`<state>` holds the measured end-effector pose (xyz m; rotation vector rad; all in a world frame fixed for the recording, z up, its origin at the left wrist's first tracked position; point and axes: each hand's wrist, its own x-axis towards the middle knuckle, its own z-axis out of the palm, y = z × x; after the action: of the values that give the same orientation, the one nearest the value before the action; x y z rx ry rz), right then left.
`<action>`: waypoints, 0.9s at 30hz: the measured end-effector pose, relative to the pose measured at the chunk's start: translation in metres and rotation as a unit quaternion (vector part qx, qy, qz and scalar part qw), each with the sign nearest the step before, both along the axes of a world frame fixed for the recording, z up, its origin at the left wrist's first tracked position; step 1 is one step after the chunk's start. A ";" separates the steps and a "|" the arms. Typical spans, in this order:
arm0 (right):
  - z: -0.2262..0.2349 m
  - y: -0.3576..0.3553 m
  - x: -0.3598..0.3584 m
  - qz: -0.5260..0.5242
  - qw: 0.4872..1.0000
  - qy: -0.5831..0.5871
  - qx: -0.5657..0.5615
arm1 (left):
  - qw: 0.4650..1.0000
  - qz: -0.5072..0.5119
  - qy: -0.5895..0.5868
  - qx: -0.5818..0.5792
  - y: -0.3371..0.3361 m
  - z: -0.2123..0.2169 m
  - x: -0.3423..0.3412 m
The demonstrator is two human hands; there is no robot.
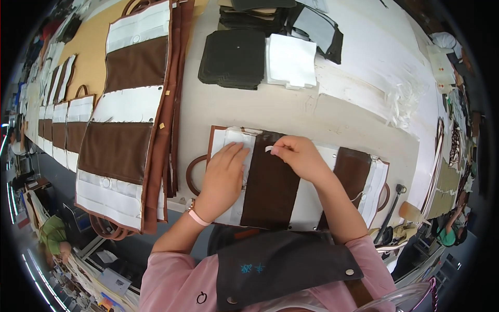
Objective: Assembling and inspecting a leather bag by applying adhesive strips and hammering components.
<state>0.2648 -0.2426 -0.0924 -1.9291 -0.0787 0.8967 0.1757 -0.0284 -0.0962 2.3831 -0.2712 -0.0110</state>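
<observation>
A flat bag panel of dark brown and white pieces with a brown ring handle lies on the table in front of me. My left hand rests flat on its white left section, fingers spread, a pink band on the wrist. My right hand is pinched on a small white strip at the panel's upper edge, over the dark brown middle part.
A stack of similar brown and white panels lies to the left, more rows beyond it. Stacks of dark squares and white squares sit at the back. A hammer-like tool lies at the right table edge. Other people work nearby.
</observation>
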 end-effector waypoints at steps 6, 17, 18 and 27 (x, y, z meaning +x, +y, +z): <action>-0.010 0.049 0.017 0.068 0.995 -0.075 0.009 | 0.977 -0.020 -0.027 0.208 -0.001 -0.016 -0.005; -0.023 0.072 0.019 0.069 0.978 -0.189 -0.055 | 0.983 -0.018 -0.027 0.183 0.009 -0.020 0.000; -0.024 0.072 0.018 0.066 0.975 -0.205 -0.057 | 0.985 -0.014 -0.023 0.169 0.009 -0.021 0.001; -0.029 0.071 0.016 0.055 0.967 -0.246 -0.050 | 0.989 -0.005 -0.042 0.143 0.008 -0.019 0.009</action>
<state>0.2810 -0.1714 -0.1218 -2.2213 -0.4433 0.4789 0.1850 -0.0201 -0.1154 2.6714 -0.3416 0.0488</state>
